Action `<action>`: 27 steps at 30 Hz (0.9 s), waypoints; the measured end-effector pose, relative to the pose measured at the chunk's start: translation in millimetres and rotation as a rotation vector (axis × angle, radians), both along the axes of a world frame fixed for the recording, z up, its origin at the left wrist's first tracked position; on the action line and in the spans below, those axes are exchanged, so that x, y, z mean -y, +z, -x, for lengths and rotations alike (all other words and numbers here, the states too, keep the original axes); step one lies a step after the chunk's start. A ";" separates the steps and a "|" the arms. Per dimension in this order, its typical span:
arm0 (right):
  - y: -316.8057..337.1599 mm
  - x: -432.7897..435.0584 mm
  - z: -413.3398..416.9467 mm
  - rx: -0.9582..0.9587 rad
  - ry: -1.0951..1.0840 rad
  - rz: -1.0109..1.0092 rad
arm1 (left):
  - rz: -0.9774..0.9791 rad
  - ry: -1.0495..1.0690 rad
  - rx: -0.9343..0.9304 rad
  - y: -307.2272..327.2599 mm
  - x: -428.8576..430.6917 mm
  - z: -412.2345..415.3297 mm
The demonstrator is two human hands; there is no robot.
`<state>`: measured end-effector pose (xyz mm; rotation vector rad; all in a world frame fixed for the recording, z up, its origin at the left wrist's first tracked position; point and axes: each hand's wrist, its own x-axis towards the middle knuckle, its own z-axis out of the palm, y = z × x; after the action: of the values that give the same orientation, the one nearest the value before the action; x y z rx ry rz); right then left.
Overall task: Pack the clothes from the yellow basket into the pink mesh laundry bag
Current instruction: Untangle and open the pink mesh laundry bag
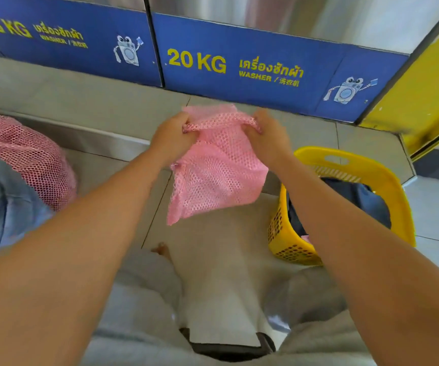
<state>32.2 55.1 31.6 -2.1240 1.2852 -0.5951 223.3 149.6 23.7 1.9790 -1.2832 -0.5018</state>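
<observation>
An empty pink mesh laundry bag (217, 170) hangs in the air in front of me, above the tiled floor. My left hand (172, 137) grips its top rim on the left side and my right hand (267, 134) grips the rim on the right, both closed on the mesh. The yellow basket (387, 180) stands on the floor at the right, beside my right forearm, with dark blue and grey clothes (358, 199) inside and a bit of pink at its near edge.
A filled pink mesh bag (28, 157) lies at the left with a light blue garment (4, 204) in front of it. Blue-fronted washers (239, 67) line the back above a grey step. A yellow wall (421, 101) stands at the right. My legs are below.
</observation>
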 end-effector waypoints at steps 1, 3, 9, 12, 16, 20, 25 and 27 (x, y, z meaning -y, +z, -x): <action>-15.0 -0.8 0.4 -0.053 0.001 -0.047 | -0.069 -0.040 -0.080 -11.0 -4.3 -2.5; -42.2 -4.7 1.4 -0.147 -0.007 -0.114 | -0.202 -0.073 -0.222 -32.5 -9.6 -3.5; -94.0 -20.5 -1.8 -0.269 -0.043 -0.173 | -0.497 0.002 -0.557 -83.7 -4.2 11.7; -112.0 -26.2 -4.5 -0.190 0.045 -0.324 | -0.521 0.001 -0.549 -102.0 4.3 22.1; -130.5 -35.7 -4.1 -0.117 0.134 -0.430 | -0.526 0.019 -0.544 -119.4 11.2 28.5; -140.9 -42.1 0.4 -0.101 0.183 -0.417 | -0.521 0.048 -0.597 -128.2 12.3 28.6; -144.1 -47.0 4.3 -0.245 0.306 -0.321 | -0.539 0.070 -0.567 -131.0 14.4 28.1; -146.6 -47.2 6.0 -0.292 0.352 -0.197 | -0.542 0.079 -0.566 -130.9 15.2 28.8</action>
<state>26.2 102.3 -115.0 -2.2504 1.0262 -0.0104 194.5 134.4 -107.2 2.0667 -0.7534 -1.3690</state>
